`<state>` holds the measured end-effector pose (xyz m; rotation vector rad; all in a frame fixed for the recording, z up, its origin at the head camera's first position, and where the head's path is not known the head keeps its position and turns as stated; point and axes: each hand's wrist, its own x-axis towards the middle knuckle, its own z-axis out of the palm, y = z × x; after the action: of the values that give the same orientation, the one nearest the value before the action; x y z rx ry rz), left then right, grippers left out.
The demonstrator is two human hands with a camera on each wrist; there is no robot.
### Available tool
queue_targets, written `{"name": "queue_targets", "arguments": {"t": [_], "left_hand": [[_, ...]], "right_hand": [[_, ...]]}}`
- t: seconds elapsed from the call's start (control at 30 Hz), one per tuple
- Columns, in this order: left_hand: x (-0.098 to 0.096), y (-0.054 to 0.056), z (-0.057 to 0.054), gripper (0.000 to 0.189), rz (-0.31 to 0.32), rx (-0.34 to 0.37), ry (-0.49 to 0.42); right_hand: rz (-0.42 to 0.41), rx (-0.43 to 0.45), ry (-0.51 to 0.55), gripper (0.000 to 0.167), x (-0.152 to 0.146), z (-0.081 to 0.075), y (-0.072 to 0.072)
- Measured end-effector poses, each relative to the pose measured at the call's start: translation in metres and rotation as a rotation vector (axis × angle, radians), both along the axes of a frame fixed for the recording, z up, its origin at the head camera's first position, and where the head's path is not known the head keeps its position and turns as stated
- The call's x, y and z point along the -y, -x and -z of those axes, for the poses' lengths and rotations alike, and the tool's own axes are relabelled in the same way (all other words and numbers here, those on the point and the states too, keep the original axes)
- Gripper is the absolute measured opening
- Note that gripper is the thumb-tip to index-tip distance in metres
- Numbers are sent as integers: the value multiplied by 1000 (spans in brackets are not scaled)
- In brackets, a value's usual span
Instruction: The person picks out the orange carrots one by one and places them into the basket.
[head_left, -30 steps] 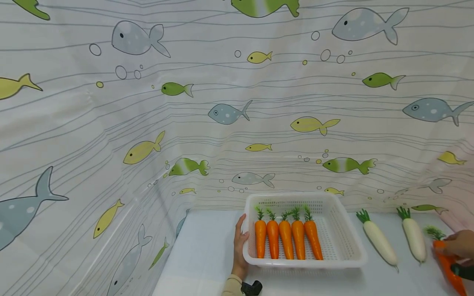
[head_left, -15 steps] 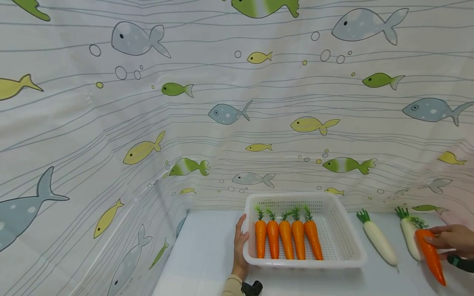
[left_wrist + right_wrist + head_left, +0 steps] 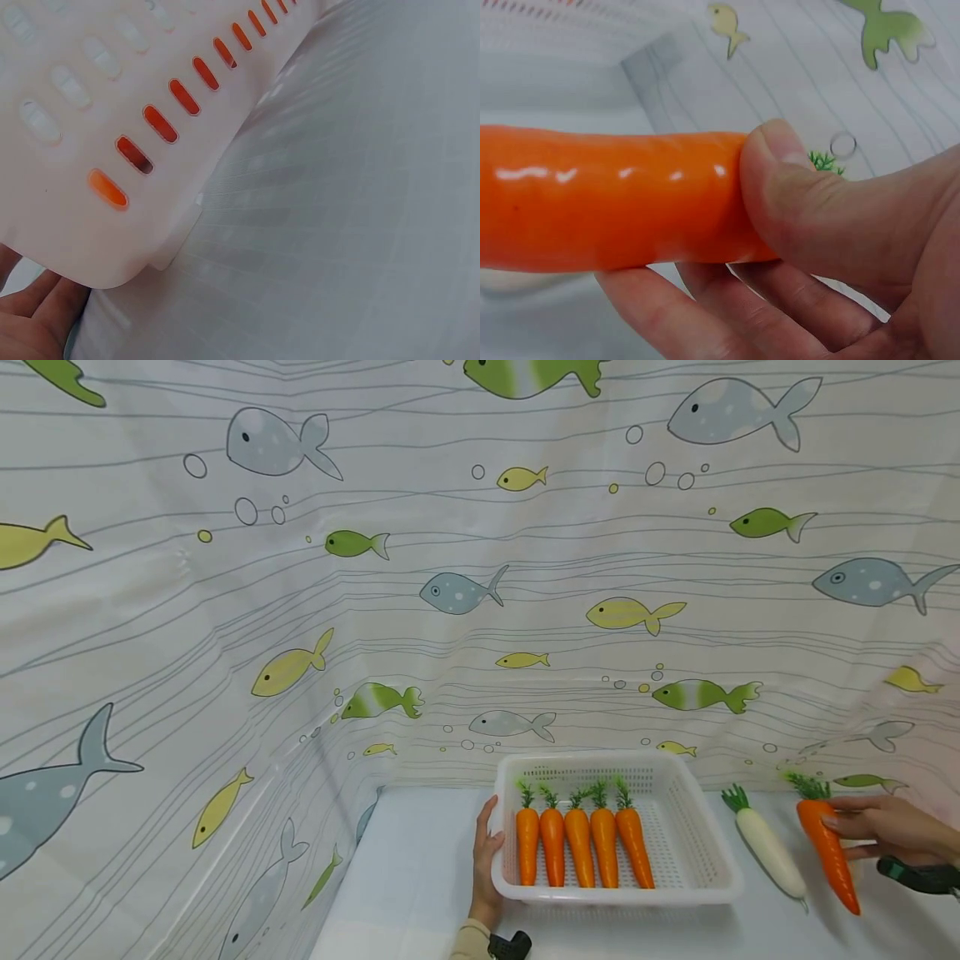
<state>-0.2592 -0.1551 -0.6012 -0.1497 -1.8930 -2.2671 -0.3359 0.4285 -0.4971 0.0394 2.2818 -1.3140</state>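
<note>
My right hand (image 3: 892, 827) holds an orange carrot (image 3: 828, 852) with a feathery green top, at the right of the head view. In the right wrist view the thumb (image 3: 769, 180) lies over the thick end, with fingers beneath. The carrot hangs over a second white radish, which it mostly hides. Another white radish (image 3: 772, 852) with green leaves lies to its left. At the left end of a white slotted basket (image 3: 622, 896), my left hand (image 3: 486, 860) grips the side at the rim. Several carrots (image 3: 577, 847) stand in a row inside the basket's left part.
A white table (image 3: 420, 860) lies under everything. Behind and to the left hangs a pale curtain (image 3: 420, 635) printed with fish and wavy lines. Dark straps with devices sit on both wrists.
My right hand has carried the carrot leftward from the right edge, across the second radish, now covering it. My left hand and the basket stay put.
</note>
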Motion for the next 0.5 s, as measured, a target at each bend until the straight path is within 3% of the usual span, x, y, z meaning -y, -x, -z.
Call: {"name": "queue_targets", "arguments": {"t": [0.23,0.5], "left_hand": [[0,-1,0,64,-1,5,7],[0,1,1,65,0,-14,2]], "right_hand": [[-117,10,155,76,21,-14,5],[-242,18,346,55,39,-18,8]]}}
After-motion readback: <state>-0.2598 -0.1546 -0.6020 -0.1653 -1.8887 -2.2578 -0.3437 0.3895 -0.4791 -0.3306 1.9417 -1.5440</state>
